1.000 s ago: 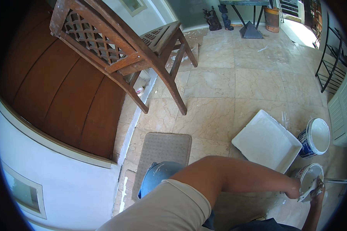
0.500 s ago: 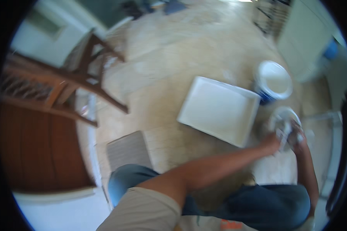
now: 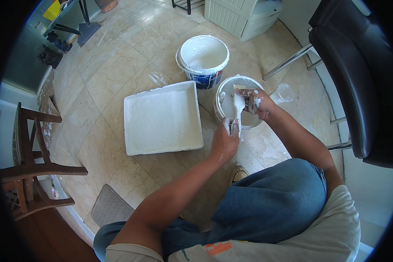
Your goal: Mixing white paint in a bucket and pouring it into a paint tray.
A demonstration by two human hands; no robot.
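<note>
A small white bucket (image 3: 225,94) with white paint stands on the tiled floor. Over it my right hand (image 3: 258,104), smeared with paint, grips the handle of a paintbrush (image 3: 239,104). My left hand (image 3: 225,139) pinches the brush's white bristles at the bucket's near rim. Left of the bucket lies a square white paint tray (image 3: 162,118) coated in paint. Behind it stands a larger white paint bucket (image 3: 204,59) with a blue band.
A clear plastic cup (image 3: 285,92) sits right of the small bucket. A black chair (image 3: 360,74) with metal legs fills the right side. A wooden chair (image 3: 28,168) stands at the left, a grey mat (image 3: 111,206) near my knee, white drawers (image 3: 244,15) at the back.
The view has swung right and down from the wooden chair and door to the buckets and tray. Both hands remain at the small bucket, now seen centre.
</note>
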